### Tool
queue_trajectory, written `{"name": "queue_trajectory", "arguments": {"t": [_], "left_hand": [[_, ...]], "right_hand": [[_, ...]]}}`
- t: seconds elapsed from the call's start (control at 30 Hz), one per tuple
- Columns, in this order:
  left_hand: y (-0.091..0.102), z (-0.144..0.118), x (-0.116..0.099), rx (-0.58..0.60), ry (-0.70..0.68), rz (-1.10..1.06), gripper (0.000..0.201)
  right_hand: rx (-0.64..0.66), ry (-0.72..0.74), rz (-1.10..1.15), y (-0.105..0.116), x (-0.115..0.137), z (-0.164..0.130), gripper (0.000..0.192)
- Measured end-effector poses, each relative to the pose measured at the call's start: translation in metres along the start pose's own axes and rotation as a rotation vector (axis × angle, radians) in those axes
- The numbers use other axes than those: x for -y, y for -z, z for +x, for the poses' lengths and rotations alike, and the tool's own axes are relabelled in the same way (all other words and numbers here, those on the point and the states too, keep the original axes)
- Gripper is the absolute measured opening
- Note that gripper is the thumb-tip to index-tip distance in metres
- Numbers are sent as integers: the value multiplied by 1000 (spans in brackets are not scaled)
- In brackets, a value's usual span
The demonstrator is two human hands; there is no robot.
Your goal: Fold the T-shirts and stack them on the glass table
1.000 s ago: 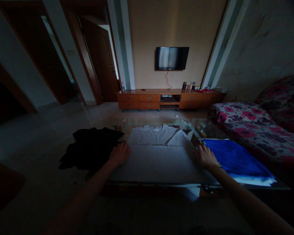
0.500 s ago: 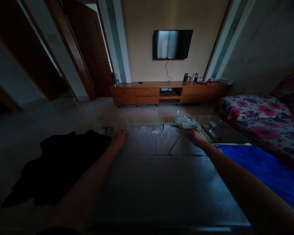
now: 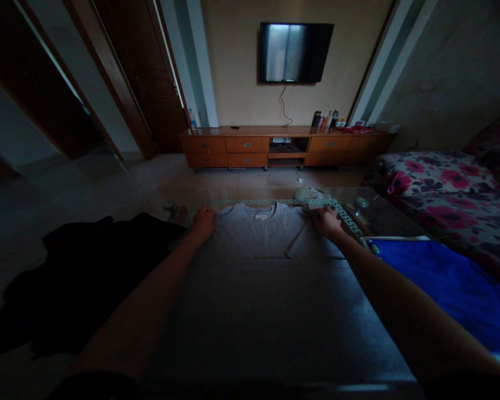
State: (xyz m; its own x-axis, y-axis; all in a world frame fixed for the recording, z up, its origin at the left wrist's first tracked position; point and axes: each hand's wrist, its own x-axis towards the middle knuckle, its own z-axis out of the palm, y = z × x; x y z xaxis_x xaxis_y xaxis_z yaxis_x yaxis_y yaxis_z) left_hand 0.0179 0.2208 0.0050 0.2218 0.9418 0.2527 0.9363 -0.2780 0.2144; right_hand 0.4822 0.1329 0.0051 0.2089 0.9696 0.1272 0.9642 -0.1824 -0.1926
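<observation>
The grey shirt (image 3: pixel 270 233) lies flat on the tabletop (image 3: pixel 394 222), collar (image 3: pixel 261 214) towards the far edge, its lower part dim towards the near edge. The left hand (image 3: pixel 203 223) and the right hand (image 3: pixel 327 222) are at its two shoulders, fingers bent; whether either one pinches the fabric, I cannot tell. An uneven pull could skew the collar or ruck the chest — smooth glass probably gives cloth little grip. A wide sweep of the left hand could drag the black cloth (image 3: pixel 95 278), heaped at the left edge; one of the right could crease the blue cloth (image 3: pixel 433 272), spread along the right edge.

The tabletop is glass, a key-pattern band (image 3: pixel 346 218) near its far edge. Beyond, in poor light — a low wooden cabinet (image 3: pixel 246 145) bearing bottles (image 3: pixel 325 120), a TV (image 3: pixel 295 53) above it, a flowered sofa (image 3: pixel 450 176) at right and a door (image 3: pixel 150 72) at left
</observation>
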Motion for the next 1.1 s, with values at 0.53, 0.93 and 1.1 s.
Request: {"name": "queue_trajectory", "arguments": {"t": [0.53,0.93,1.1], "left_hand": [[166,-165,-10,-91,-473,-204,28],[130,-295,-23,277,-438,228,43],[130,-304,-61,246,-494,184,70]], "right_hand": [[-168,378,385,134,-41,-168,35],[53,244,-278,91,-29,-287,46],[155,357,-241,91,47,-301,51]]}}
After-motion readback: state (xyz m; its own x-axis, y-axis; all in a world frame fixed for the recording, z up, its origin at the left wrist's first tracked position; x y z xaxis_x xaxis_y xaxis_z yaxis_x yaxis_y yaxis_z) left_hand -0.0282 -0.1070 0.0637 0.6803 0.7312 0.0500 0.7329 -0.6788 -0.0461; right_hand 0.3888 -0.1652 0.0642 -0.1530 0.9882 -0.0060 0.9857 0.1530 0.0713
